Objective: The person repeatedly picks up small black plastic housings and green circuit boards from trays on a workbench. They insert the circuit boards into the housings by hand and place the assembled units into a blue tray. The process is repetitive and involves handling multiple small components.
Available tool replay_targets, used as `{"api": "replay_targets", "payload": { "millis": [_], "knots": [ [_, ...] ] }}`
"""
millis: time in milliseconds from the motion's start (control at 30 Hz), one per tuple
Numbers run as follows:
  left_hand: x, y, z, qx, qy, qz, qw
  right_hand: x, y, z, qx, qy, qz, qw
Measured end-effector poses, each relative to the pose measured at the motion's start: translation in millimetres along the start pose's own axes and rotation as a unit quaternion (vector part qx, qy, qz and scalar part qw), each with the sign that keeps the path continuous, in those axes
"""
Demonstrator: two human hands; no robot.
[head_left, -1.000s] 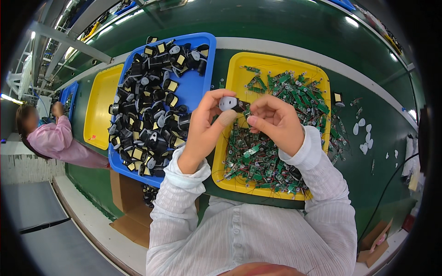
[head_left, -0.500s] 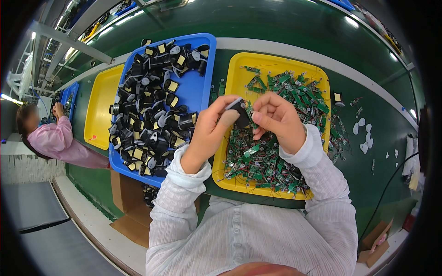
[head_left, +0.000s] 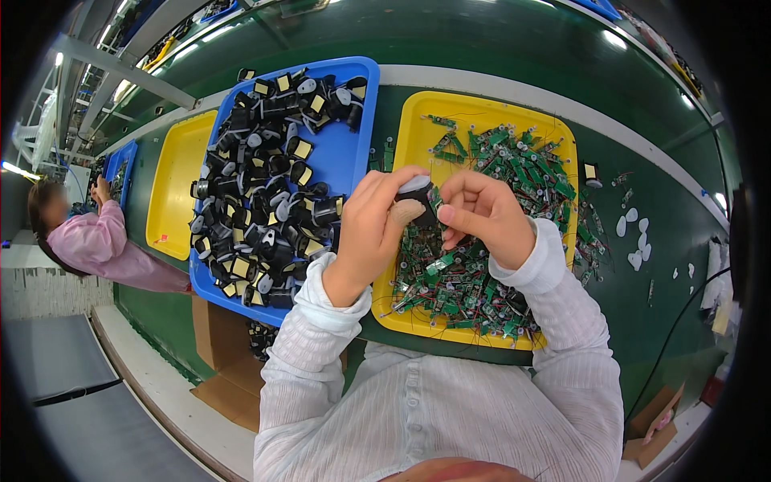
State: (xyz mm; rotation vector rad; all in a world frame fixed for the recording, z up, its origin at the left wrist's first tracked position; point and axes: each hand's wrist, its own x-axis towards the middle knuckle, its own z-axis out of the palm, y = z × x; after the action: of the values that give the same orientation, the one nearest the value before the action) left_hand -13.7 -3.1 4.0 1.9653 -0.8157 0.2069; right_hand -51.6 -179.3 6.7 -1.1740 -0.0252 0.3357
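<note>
My left hand (head_left: 368,223) is closed round a black plastic housing with a grey end (head_left: 415,188), held above the left part of a yellow tray (head_left: 418,108). Against the housing's right side, my right hand (head_left: 488,215) pinches a small green circuit board (head_left: 436,201); its lower part is hidden by my fingers. Beneath both hands the tray holds a heap of green circuit boards (head_left: 526,173) with thin wires. To the left, a blue tray (head_left: 365,120) is filled with similar black housings (head_left: 269,173), some bearing pale yellow pads.
Another yellow tray (head_left: 173,189) stands farther left, near a co-worker in pink (head_left: 100,241). Right of my tray lie one black housing (head_left: 591,174), loose boards (head_left: 590,233) and white flat pieces (head_left: 634,257). A cardboard box (head_left: 229,377) sits below the blue tray.
My left hand has turned the housing, so its grey end now faces up more toward me. The right hand stays close beside it with the circuit board.
</note>
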Motion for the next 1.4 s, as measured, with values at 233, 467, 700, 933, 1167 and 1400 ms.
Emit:
{"api": "replay_targets", "payload": {
  "millis": [233, 467, 700, 933, 1167, 1400],
  "knots": [
    [0.1, -0.8, 0.4, 0.014, 0.009, 0.045, 0.999, 0.0, -1.5, -0.4, -0.003, -0.021, 0.031, 0.999],
    [1.9, -2.7, 6.8, -0.115, -0.048, 0.000, 0.992, -4.6, 4.4, 10.4, -0.119, 0.082, -0.085, 0.986],
    [-4.3, -8.1, 10.2, -0.194, -0.053, -0.075, 0.977, -5.3, 5.0, 13.0, -0.198, 0.090, -0.132, 0.967],
    [-1.6, -3.8, 4.7, -0.175, 0.007, -0.035, 0.984, -2.9, 7.7, 9.8, -0.259, 0.056, -0.167, 0.950],
    [-3.6, -4.3, 4.4, -0.377, -0.071, -0.113, 0.917, -2.6, 7.4, 7.6, -0.299, 0.033, -0.172, 0.938],
    [-4.9, -6.7, -0.6, -0.422, -0.082, -0.133, 0.893, -1.7, 1.8, 11.0, -0.353, 0.027, -0.194, 0.915]
  ]
}}
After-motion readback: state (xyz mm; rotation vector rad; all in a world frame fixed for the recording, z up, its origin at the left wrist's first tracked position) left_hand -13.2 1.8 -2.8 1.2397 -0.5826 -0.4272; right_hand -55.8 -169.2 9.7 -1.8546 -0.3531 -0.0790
